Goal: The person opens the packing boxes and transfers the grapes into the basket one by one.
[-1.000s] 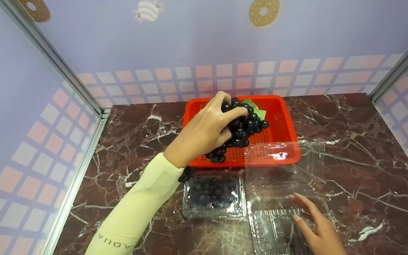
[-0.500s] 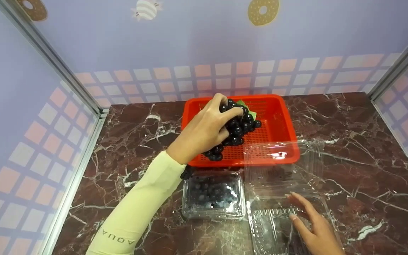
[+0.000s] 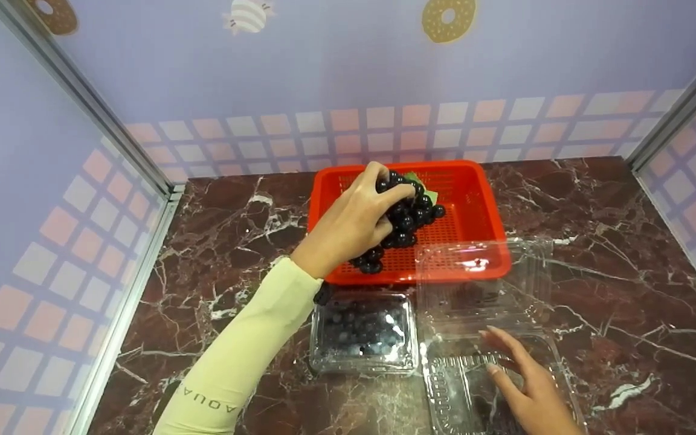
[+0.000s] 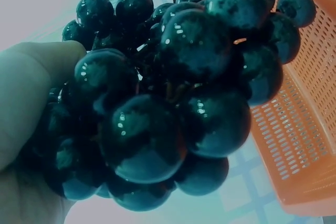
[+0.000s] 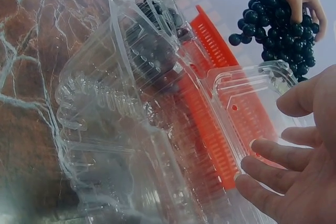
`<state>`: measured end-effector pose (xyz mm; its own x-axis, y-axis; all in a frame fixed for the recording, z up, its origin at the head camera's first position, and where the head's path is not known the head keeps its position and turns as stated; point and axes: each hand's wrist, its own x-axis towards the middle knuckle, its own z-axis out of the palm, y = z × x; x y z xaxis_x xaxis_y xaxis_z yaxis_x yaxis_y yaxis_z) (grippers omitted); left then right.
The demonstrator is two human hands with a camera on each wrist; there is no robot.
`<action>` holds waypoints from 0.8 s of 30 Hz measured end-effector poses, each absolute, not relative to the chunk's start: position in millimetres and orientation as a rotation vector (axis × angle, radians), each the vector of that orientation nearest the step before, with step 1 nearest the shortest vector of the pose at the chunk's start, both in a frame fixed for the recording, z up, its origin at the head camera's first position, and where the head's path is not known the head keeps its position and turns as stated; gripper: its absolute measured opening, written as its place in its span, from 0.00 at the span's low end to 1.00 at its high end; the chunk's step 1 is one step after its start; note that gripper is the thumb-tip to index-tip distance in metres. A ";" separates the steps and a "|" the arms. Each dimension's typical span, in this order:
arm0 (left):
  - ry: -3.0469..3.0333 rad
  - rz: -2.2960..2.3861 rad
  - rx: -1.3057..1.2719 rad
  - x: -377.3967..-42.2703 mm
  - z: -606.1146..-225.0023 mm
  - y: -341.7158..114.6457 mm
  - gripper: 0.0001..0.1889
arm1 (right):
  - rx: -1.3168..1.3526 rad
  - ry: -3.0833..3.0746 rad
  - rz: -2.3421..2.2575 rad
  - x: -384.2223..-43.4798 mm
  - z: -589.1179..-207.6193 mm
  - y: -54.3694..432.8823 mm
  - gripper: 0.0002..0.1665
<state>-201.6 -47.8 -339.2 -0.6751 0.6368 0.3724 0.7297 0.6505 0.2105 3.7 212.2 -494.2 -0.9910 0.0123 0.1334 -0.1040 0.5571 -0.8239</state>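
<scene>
My left hand (image 3: 354, 214) grips a bunch of dark grapes (image 3: 407, 219) from its left side, holding it up over the red plastic basket (image 3: 461, 232). In the left wrist view, round black grapes (image 4: 144, 140) fill the frame, with part of the hand (image 4: 26, 93) curled against them at the left edge. A clear hinged fruit box (image 3: 463, 393) stands open at front right, its lid tilted up before the basket. My right hand (image 3: 529, 383) is over this box's base, fingers spread and nothing held; the right wrist view shows the palm (image 5: 315, 171) open beside the raised lid (image 5: 231, 85).
Left of the open box sits a closed clear box (image 3: 363, 335) with dark grapes inside. A green leaf (image 3: 429, 192) shows behind the held bunch. The dark red marbled table (image 3: 614, 241) is bounded by a tiled-pattern back wall (image 3: 384, 72) and side panels.
The left hand and the grape bunch have shifted slightly left over the basket, then stayed nearly still. My right hand has drifted a little left over the open box.
</scene>
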 end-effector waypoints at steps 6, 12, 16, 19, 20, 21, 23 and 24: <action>-2.623 -0.501 -1.098 -205.6 -344.8 -46.4 0.29 | 0.072 -2.648 1.426 1.7 -493.1 207.9 0.34; -2.634 -0.514 -1.094 -208.6 -350.6 -45.0 0.29 | 0.077 -2.672 1.397 0.2 -493.2 204.1 0.34; -2.632 -0.541 -1.087 -210.0 -354.7 -43.3 0.30 | 0.087 -2.640 1.448 -0.9 -493.1 202.1 0.34; -2.640 -0.546 -1.079 -211.2 -358.5 -42.1 0.30 | 0.112 -2.610 1.455 -1.8 -493.6 200.9 0.34; -2.644 -0.549 -1.076 -211.6 -359.9 -41.8 0.30 | 0.120 -2.606 1.450 -1.9 -493.9 200.5 0.34; -2.647 -0.550 -1.074 -212.0 -361.0 -41.5 0.29 | 0.129 -2.602 1.447 -2.1 -494.1 200.1 0.34; -2.656 -0.551 -1.067 -212.9 -363.2 -41.0 0.29 | 0.139 -2.604 1.444 -2.7 -494.6 199.7 0.34; -2.659 -0.554 -1.064 -213.4 -364.2 -40.7 0.29 | 0.141 -2.607 1.441 -2.9 -494.8 199.4 0.34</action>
<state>-213.4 -40.7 -364.2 -0.7122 0.6140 0.3402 0.6988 0.6661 0.2608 -2.9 199.4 -494.8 -0.9829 -0.0056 0.1838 -0.1587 0.5313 -0.8322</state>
